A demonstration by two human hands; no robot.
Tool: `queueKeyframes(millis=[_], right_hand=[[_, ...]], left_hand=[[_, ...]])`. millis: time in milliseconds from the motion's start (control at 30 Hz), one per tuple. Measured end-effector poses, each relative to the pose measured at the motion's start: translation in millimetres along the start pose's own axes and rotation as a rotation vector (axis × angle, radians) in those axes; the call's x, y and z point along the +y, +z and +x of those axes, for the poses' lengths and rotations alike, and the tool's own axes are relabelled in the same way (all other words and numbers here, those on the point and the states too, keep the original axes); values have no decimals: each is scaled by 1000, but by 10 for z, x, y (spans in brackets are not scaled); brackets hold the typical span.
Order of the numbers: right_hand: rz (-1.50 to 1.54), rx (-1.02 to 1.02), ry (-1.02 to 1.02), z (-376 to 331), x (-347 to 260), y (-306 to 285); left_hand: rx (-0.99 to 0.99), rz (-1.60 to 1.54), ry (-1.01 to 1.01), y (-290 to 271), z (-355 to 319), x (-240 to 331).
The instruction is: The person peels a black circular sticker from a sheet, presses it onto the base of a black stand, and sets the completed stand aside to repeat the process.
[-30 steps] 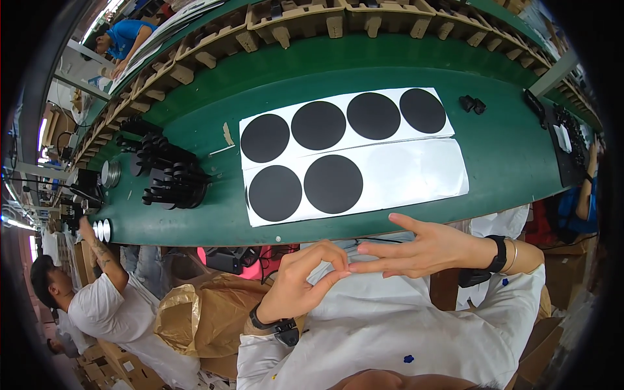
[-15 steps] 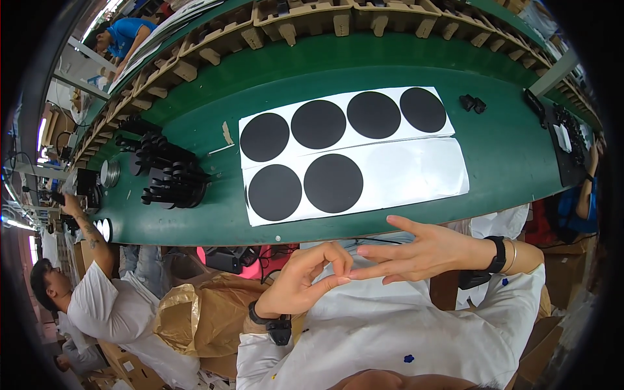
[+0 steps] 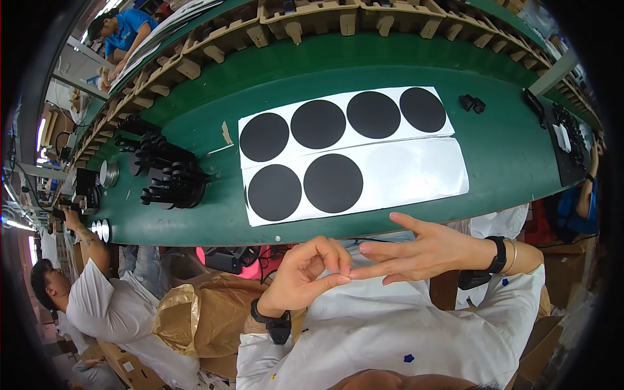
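Observation:
Both hands meet just in front of the table's near edge, over my lap. My left hand (image 3: 305, 275) is closed in a pinch, its thumb and forefinger on the tip of one finger of my right hand (image 3: 422, 252). My right hand is open, fingers stretched out and thumb raised; I see nothing held in it. Just beyond lie two white sheets (image 3: 416, 169) with big black round stickers (image 3: 333, 183). The far sheet bears a full row; the near one has two at its left, and its right part is bare white.
On the green table (image 3: 214, 224), black handled parts (image 3: 175, 182) stand in a cluster at left, with silver discs (image 3: 109, 174) farther left. Small black pieces (image 3: 472, 104) lie at far right. Cardboard trays (image 3: 312, 23) line the back. A person (image 3: 110, 305) sits at left.
My hands have barely shifted; the left fingers are slightly re-bent at the same fingertip. The person at left has moved an arm, and the one at upper left has shifted.

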State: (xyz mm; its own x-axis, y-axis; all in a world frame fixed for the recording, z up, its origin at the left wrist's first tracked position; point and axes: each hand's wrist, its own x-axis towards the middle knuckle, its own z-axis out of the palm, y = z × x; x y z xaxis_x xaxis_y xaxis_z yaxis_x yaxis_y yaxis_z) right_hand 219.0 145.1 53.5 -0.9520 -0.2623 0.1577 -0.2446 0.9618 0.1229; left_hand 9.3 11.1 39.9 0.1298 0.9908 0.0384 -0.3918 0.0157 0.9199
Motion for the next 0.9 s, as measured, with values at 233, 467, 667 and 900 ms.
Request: queueKeyframes(millis=[233, 467, 667, 900], right_hand=[[-53, 101, -69, -13, 66, 14], [-287, -57, -114, -13, 57, -30], [-99, 66, -87, -15, 39, 32], [-16, 17, -19, 14, -9, 10]], left_hand=[[96, 265, 24, 55, -36, 90], [48, 342, -13, 55, -29, 112], [24, 190, -59, 55, -19, 107], [21, 107, -44, 58, -10, 83]])
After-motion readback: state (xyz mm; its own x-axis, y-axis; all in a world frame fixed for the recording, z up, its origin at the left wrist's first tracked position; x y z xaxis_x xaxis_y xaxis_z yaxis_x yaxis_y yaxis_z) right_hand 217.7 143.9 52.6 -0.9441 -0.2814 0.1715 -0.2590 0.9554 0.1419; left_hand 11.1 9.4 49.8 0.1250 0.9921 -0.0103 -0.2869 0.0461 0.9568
